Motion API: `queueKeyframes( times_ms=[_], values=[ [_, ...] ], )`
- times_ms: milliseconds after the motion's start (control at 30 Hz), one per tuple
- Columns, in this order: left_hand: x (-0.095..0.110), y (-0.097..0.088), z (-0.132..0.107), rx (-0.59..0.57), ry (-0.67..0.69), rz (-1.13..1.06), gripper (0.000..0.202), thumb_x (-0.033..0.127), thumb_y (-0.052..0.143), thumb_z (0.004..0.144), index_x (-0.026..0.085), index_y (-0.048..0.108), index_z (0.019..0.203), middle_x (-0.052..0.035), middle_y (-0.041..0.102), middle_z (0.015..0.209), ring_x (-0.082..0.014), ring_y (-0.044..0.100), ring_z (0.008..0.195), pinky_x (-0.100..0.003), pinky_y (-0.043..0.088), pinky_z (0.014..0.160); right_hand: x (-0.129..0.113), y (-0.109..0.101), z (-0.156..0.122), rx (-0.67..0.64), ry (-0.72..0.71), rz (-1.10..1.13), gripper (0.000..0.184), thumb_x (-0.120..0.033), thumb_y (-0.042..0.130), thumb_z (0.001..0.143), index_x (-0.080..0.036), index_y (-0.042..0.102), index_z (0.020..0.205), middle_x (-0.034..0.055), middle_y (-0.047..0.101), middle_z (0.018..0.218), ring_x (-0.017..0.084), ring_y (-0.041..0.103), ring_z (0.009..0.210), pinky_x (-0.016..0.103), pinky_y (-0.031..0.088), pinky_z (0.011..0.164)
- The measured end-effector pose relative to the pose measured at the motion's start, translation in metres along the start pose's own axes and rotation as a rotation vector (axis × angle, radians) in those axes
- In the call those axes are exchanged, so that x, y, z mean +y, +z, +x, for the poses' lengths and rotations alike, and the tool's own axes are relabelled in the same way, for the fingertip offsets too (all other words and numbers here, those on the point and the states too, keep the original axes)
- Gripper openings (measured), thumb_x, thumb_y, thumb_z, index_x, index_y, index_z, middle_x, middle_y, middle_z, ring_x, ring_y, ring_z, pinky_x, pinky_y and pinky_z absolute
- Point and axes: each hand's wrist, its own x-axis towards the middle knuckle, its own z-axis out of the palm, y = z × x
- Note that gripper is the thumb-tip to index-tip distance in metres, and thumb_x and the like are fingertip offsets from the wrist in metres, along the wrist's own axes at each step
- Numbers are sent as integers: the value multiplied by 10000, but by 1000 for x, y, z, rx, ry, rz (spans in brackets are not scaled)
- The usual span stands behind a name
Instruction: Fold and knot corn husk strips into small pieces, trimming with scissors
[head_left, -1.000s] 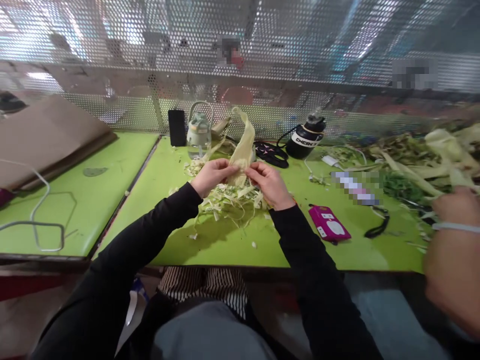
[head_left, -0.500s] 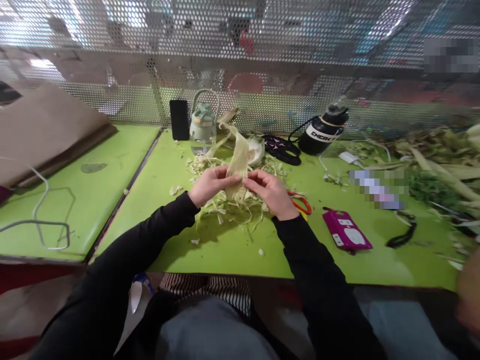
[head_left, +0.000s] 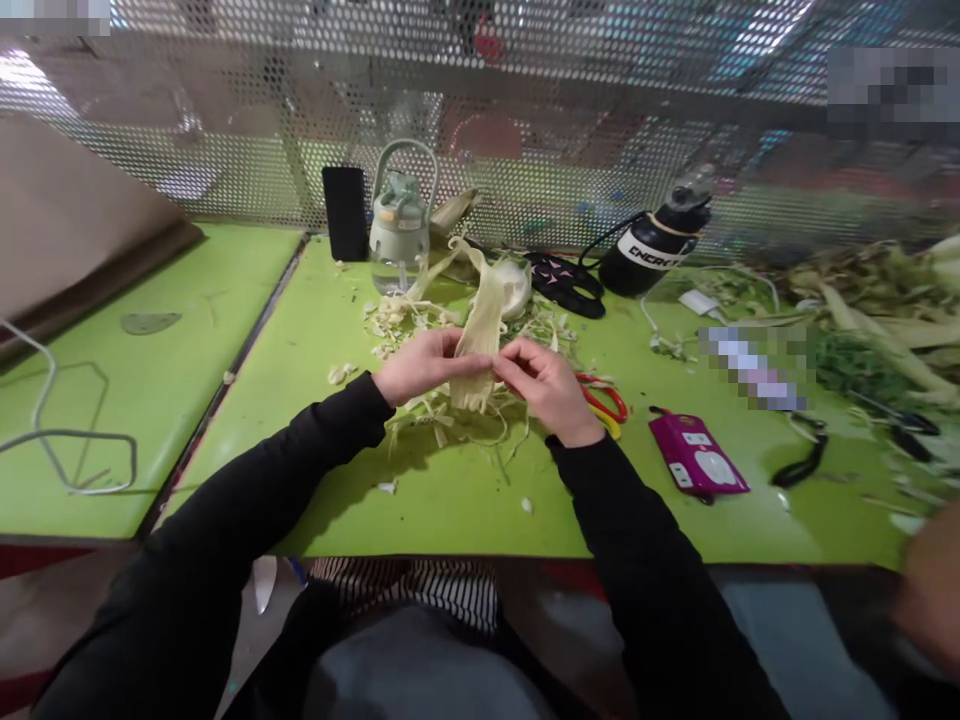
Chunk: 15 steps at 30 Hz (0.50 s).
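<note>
A pale yellow-green corn husk (head_left: 481, 325) stands between my two hands above the green table (head_left: 450, 500). My left hand (head_left: 420, 364) pinches its left edge with closed fingers. My right hand (head_left: 546, 386) pinches its right edge the same way. Both hands sit close together over a heap of thin husk shreds (head_left: 450, 405). Red and yellow scissor handles (head_left: 606, 402) lie just right of my right hand.
A black phone (head_left: 346, 213), a pale green bottle (head_left: 397, 228) and a black bottle (head_left: 651, 253) stand along the perforated metal wall. A magenta device (head_left: 697, 458) lies to the right. Piled husks (head_left: 877, 310) fill the far right. Another person's hand (head_left: 930, 590) shows at the lower right.
The husk's upright tip has dropped and bent over toward the back. My hands stayed together over the shreds. The other person's hand has moved down and out to the right edge.
</note>
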Motion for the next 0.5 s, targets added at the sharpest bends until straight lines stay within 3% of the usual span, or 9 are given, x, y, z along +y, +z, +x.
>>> queueKeyframes(
  times_ms=[100,200,267,400,500],
  values=[
    [4,-1,-2,-20,13,23,167,202,728,826,83,681,934,-45,709,857,-106,622,718,-267,498,714,2,4,-1,8,7,6,305,-486,681,851,-217,569,758,-67,430,587,85,367,520,250,285,504],
    [9,-2,-5,-106,50,4,150,210,735,825,99,673,905,-24,691,825,-90,613,708,-260,504,726,15,0,6,114,55,-54,330,-544,640,828,-226,571,777,-62,443,591,95,386,511,247,320,496],
    [12,-2,-8,-177,80,-52,185,248,778,797,112,662,844,5,657,766,-67,584,663,-232,491,685,25,-11,13,239,81,-159,344,-563,623,802,-230,554,756,-60,451,594,101,392,508,250,340,503],
    [15,2,-13,-313,110,-240,344,381,879,688,144,640,759,35,609,664,-55,543,560,-208,459,568,37,-45,25,506,131,-328,242,-444,480,864,-228,533,768,-33,501,638,126,416,549,267,343,548],
    [21,1,-18,-293,216,-386,404,464,882,664,175,610,736,45,569,628,-63,516,516,-224,463,533,37,-63,26,581,175,-486,167,-333,590,769,-223,534,657,-18,518,599,153,453,603,296,358,627]
  ],
)
